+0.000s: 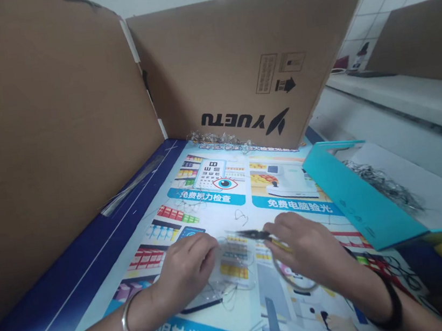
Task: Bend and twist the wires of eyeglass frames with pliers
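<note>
1. My left hand [188,267] is curled, its fingertips pinching the left edge of a clear piece [234,264] that lies flat on the poster [209,199] between my two hands. The print shows straight through it, so I cannot make out its full outline.
2. My right hand [309,249] is closed round the yellow handles of small pliers [254,234]. Their dark nose points left, just above the far edge of the clear piece. I cannot tell whether the tips touch it.
3. I judge the clear piece light, thin and slippery, and likely to scratch or crack under metal tips. The safest hold is by its edges with fingertip pads, pressed lightly against the poster.
4. Thin wire [228,295] trails from under my left hand, near the piece's near edge. It looks soft and easy to kink, so the pliers should take it close to its end.
5. A small wire loop [241,217] lies loose on the poster beyond the pliers.
6. To my right stands a blue box [356,202] holding wire scraps [387,187], and a cardboard screen [232,66] rises behind.
</note>
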`<state>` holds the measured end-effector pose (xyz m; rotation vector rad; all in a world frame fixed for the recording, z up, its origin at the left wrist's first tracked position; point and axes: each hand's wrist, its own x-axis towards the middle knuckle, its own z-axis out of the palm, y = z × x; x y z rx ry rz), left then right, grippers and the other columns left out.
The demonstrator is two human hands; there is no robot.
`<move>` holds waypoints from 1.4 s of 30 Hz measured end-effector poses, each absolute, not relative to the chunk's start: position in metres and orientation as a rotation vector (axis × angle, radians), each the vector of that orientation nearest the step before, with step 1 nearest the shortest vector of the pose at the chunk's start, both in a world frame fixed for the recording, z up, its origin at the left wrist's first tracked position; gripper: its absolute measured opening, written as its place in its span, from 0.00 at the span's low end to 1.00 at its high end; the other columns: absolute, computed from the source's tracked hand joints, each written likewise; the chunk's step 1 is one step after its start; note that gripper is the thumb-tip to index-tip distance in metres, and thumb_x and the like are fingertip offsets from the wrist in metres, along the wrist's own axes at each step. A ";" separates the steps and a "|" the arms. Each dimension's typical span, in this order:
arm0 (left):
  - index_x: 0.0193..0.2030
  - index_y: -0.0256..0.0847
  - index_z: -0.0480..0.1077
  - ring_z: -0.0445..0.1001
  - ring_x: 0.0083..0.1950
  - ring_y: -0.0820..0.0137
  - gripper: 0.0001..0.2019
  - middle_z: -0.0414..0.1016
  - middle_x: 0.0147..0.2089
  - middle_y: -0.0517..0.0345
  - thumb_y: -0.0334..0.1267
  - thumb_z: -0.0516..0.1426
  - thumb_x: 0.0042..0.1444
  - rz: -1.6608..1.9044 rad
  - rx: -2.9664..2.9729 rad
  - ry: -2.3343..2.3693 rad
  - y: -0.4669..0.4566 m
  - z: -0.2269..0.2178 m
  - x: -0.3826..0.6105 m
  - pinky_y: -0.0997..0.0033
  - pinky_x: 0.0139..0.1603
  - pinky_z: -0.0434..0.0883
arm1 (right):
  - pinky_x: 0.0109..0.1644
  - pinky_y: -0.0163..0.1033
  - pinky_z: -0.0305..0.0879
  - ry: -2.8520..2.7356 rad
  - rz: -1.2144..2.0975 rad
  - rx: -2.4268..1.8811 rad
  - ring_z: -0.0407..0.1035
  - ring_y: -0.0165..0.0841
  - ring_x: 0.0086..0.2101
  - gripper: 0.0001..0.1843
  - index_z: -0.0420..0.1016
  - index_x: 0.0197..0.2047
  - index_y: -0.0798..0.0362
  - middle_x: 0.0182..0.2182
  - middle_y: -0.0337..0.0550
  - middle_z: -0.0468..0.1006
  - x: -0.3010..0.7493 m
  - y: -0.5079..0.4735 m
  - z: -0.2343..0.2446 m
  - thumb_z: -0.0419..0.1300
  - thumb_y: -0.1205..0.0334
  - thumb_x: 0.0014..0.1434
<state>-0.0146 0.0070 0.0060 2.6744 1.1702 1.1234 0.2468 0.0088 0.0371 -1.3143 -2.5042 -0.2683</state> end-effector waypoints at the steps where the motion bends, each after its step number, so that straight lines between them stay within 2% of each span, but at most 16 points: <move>1: 0.34 0.39 0.64 0.71 0.31 0.72 0.06 0.72 0.29 0.60 0.25 0.51 0.56 1.121 2.676 1.178 0.007 0.006 -0.015 0.72 0.32 0.67 | 0.38 0.39 0.60 -2.497 -0.315 -1.374 0.66 0.37 0.37 0.12 0.73 0.41 0.53 0.34 0.47 0.73 0.255 0.014 0.038 0.52 0.59 0.60; 4: 0.34 0.39 0.64 0.71 0.31 0.72 0.06 0.72 0.29 0.59 0.25 0.51 0.56 1.127 2.705 1.189 0.009 0.007 -0.017 0.72 0.32 0.67 | 0.38 0.40 0.61 -2.495 -0.378 -1.665 0.67 0.40 0.38 0.14 0.74 0.41 0.53 0.34 0.49 0.74 0.277 0.028 0.034 0.51 0.57 0.59; 6: 0.35 0.39 0.65 0.71 0.32 0.71 0.06 0.72 0.30 0.59 0.25 0.51 0.56 1.125 2.736 1.184 0.010 0.006 -0.017 0.71 0.33 0.67 | 0.39 0.40 0.61 -2.514 -0.304 -1.788 0.67 0.40 0.39 0.16 0.74 0.40 0.53 0.35 0.49 0.74 0.285 0.034 0.030 0.50 0.55 0.60; 11: 0.35 0.39 0.65 0.71 0.32 0.70 0.06 0.72 0.31 0.59 0.25 0.51 0.56 1.105 2.791 1.168 0.010 0.002 -0.016 0.70 0.32 0.67 | 0.39 0.38 0.60 -2.488 -0.072 -1.889 0.68 0.38 0.41 0.18 0.73 0.43 0.51 0.38 0.47 0.75 0.274 0.035 0.031 0.47 0.51 0.61; 15: 0.34 0.39 0.65 0.71 0.32 0.70 0.06 0.72 0.30 0.59 0.26 0.50 0.57 1.085 2.796 1.163 0.009 0.001 -0.016 0.70 0.32 0.66 | 0.35 0.37 0.57 -2.467 -0.002 -2.031 0.69 0.37 0.38 0.17 0.74 0.41 0.51 0.36 0.47 0.75 0.256 0.034 0.039 0.48 0.52 0.60; 29: 0.34 0.39 0.65 0.70 0.32 0.70 0.06 0.73 0.31 0.59 0.27 0.50 0.58 1.066 2.784 1.151 0.009 -0.001 -0.015 0.70 0.31 0.66 | 0.29 0.36 0.48 -2.455 0.234 -2.151 0.70 0.36 0.35 0.19 0.74 0.35 0.47 0.34 0.41 0.78 0.245 0.046 0.039 0.45 0.49 0.59; 34: 0.34 0.39 0.65 0.71 0.32 0.70 0.06 0.73 0.31 0.59 0.27 0.50 0.58 1.096 2.783 1.140 0.009 -0.001 -0.015 0.70 0.32 0.66 | 0.29 0.36 0.48 -2.458 0.241 -2.157 0.70 0.36 0.35 0.19 0.74 0.37 0.47 0.35 0.42 0.78 0.243 0.046 0.037 0.45 0.49 0.59; 42: 0.34 0.39 0.66 0.71 0.32 0.70 0.06 0.73 0.31 0.59 0.28 0.49 0.58 1.084 2.784 1.156 0.008 0.001 -0.016 0.70 0.32 0.66 | 0.28 0.36 0.47 -2.418 0.158 -2.174 0.70 0.35 0.33 0.19 0.72 0.34 0.48 0.33 0.41 0.78 0.244 0.041 0.034 0.43 0.50 0.60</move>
